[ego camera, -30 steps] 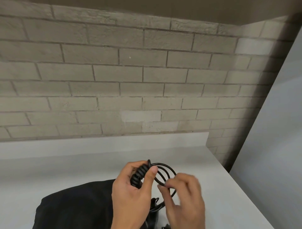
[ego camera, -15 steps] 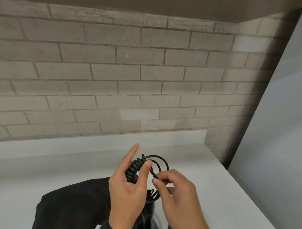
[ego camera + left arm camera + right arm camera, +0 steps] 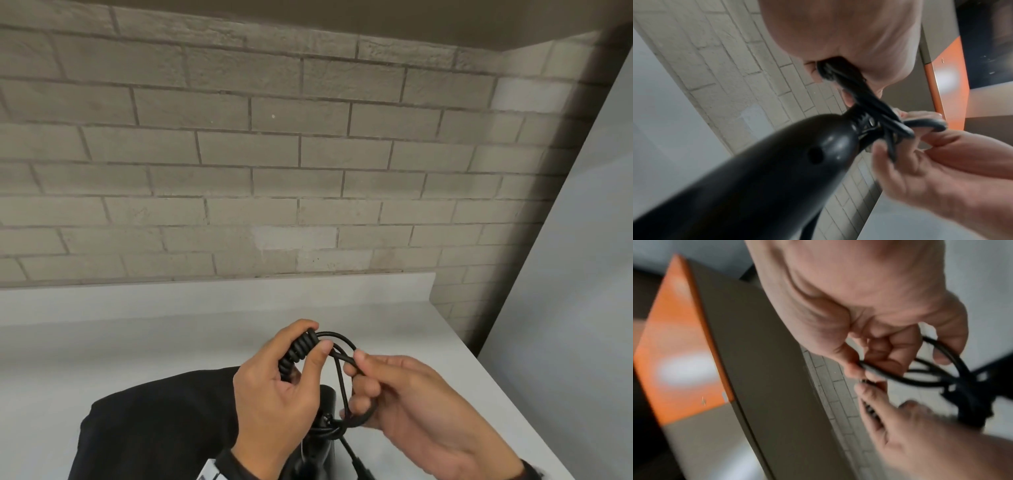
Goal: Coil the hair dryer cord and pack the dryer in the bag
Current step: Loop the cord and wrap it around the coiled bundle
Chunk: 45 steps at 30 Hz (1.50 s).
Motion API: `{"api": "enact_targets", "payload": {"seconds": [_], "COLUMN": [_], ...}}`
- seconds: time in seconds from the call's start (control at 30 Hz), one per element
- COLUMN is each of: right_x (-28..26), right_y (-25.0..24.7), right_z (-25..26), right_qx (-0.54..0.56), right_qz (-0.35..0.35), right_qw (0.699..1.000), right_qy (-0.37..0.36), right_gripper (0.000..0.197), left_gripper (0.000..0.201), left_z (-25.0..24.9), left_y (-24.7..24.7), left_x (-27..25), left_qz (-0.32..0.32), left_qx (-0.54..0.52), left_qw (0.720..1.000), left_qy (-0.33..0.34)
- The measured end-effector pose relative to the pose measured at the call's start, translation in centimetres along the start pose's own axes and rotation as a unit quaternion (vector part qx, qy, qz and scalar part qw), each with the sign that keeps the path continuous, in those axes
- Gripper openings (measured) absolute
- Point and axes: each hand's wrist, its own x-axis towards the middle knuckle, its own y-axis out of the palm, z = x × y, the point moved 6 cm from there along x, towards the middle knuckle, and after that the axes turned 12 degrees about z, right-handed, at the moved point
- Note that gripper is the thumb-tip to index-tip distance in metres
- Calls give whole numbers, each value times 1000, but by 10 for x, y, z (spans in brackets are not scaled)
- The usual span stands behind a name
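- The coiled cord [image 3: 297,353] is gripped by the curled fingers of the left hand [image 3: 274,394].
- A cord loop is pinched by the right hand [image 3: 407,407].
- The bag [image 3: 161,425] lies at the counter's [image 3: 137,346] near edge.

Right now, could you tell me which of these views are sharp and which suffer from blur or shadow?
Head view: sharp, evenly lit, with the cord and both hands crisp; a dark shadow band runs down the wall corner at right. Left wrist view: the hair dryer looms large and soft, and the right hand is smeared. Right wrist view: blurred throughout, the left hand especially.
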Motion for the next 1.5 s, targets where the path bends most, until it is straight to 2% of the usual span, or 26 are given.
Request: {"api": "enact_targets", "payload": {"seconds": [0.07,0.13,0.2,0.27,0.33,0.4,0.5,0.57,0.63,0.7,0.77,0.83,0.87,0.93,0.97,1.03,1.1,1.17,1.23,1.3,1.37,1.43,1.5], "right_x": [0,0,0,-3,-7,-10,-15,-18,-19,-20,-22,-26,-29,-34,-36,-40,-40,-35,-29,-21,-14,-13,-15], "right_y": [2,1,1,0,0,1,4,5,4,-1,-5,-5,-4,-6,-5,-3,-4,-5,-8,-21,-39,-55,-65], "right_z": [-4,-6,-7,-12,-21,-26,-30,-33,-33,-29,-19,-6,0,9,12,15,12,1,-17,-34,-51,-58,-61], "right_qx": [82,77,-25,-164,-291,-398,-473,-472,-419,-317,-213,-153,-116,-21,33,98,54,-84,-244,-353,-441,-514,-578], "right_qz": [3,1,1,-18,-61,-119,-196,-220,-227,-210,-180,-130,-95,-31,-6,38,59,42,13,-42,-103,-190,-254], "right_qw": [997,997,998,982,945,889,822,809,837,888,933,961,973,991,993,991,993,991,965,928,883,817,734], "right_qy": [4,-21,-62,-97,-137,-192,-250,-273,-270,-260,-228,-192,-175,-132,-110,-87,-85,-97,-98,-108,-121,-177,-249], "right_gripper": [21,23,24,23,20,32,44,45,44,39,30,23,33,64,73,75,72,59,36,14,20,28,13], "left_gripper": [29,30,30,28,28,29,34,38,41,41,39,37,37,35,34,34,36,35,28,24,29,35,33], "left_z": [-1,0,0,0,-1,-3,-3,-3,-4,-6,-7,-7,-8,-10,-11,-12,-8,-3,0,-1,0,1,2], "left_y": [-1,-3,-4,-6,-6,-6,-5,-4,-4,-5,-7,-10,-11,-12,-12,-12,-14,-16,-17,-16,-17,-18,-17], "left_x": [0,1,2,3,3,2,0,-1,-1,0,0,0,0,1,2,3,3,3,3,2,1,1,0], "left_qz": [-3,-8,-13,-18,-21,-24,-26,-27,-31,-38,-48,-56,-57,-54,-50,-47,-52,-58,-55,-50,-55,-59,-57], "left_qx": [14,24,27,27,34,38,45,47,45,55,66,76,83,96,102,104,78,43,32,28,16,8,11], "left_qw": [1000,1000,1000,999,999,999,999,999,998,997,996,994,993,991,990,991,995,997,998,998,998,998,998], "left_qy": [8,10,8,3,2,3,3,8,17,31,44,55,61,73,78,74,45,16,2,-5,-16,-27,-33]}}
